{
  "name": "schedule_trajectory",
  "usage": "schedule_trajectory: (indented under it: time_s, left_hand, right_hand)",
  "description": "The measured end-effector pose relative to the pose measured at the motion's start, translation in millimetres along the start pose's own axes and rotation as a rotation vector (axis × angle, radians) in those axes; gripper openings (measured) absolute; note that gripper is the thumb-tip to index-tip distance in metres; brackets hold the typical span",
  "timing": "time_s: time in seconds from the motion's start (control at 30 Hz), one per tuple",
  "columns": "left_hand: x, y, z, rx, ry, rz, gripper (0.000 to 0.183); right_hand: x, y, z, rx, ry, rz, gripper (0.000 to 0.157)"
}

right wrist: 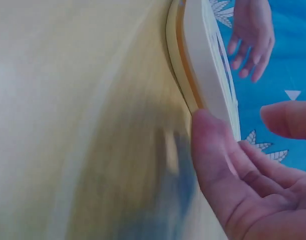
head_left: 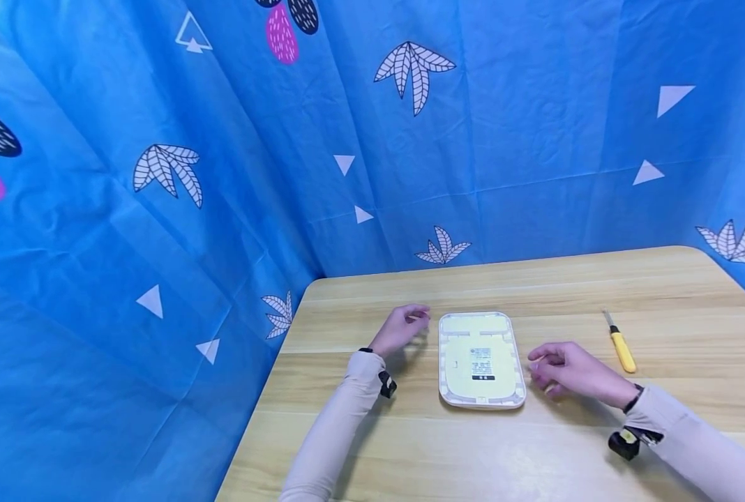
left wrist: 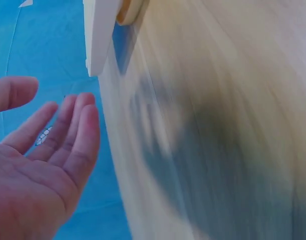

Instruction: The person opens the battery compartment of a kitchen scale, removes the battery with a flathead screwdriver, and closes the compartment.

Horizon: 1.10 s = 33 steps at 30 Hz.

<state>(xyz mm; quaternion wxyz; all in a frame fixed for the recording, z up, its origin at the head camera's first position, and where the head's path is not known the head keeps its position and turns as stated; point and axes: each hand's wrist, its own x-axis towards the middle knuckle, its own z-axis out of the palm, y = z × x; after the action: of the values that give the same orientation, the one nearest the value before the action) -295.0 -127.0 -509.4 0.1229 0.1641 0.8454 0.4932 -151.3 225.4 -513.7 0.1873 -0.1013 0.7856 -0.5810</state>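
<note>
A white, flat, rounded-rectangular device (head_left: pixel 454 369) lies on the wooden table with a printed label on its upward face. Its white side wall (right wrist: pixel 205 55) shows above an orange-brown band in the right wrist view. To its left hovers my left hand (head_left: pixel 402 328), fingers loosely bent, holding nothing; a gap separates it from the device. My right hand (head_left: pixel 567 373) is close to the right edge, fingers slightly curled around nothing. Whether its fingertips touch that edge I cannot tell. In the left wrist view, the left hand (left wrist: pixel 47 165) has its palm exposed.
A screwdriver with a yellow handle (head_left: pixel 623 352) lies to the right, beyond the right hand, its shaft pointing away. The wooden table (head_left: pixel 372 446) extends around the device. A blue patterned curtain (head_left: pixel 523 153) hangs behind and to the left of the table.
</note>
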Motion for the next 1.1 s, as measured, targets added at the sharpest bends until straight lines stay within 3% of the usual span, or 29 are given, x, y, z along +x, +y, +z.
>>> schedule_trajectory:
  time_s: [0.2,0.43,0.73,1.1]
  left_hand:
    - [14.2,-2.6,11.6,-0.19,-0.01,-0.122,0.048]
    - [23.2,-11.9,24.5,-0.277,0.006,-0.214,0.044]
    - [23.6,-14.7,30.5,-0.321,0.021,-0.252,0.035]
    - [23.4,-17.0,36.3,-0.424,0.004,-0.242,0.032]
  right_hand:
    - [-6.0,9.0,2.8,0.132,-0.055,0.06,0.053]
    - [-11.2,16.8,10.0,0.25,-0.102,0.074,0.061]
    - [-12.2,23.5,25.6,0.355,-0.133,0.082,0.065]
    - [-11.5,24.7,39.0,0.454,-0.134,0.059,0.072]
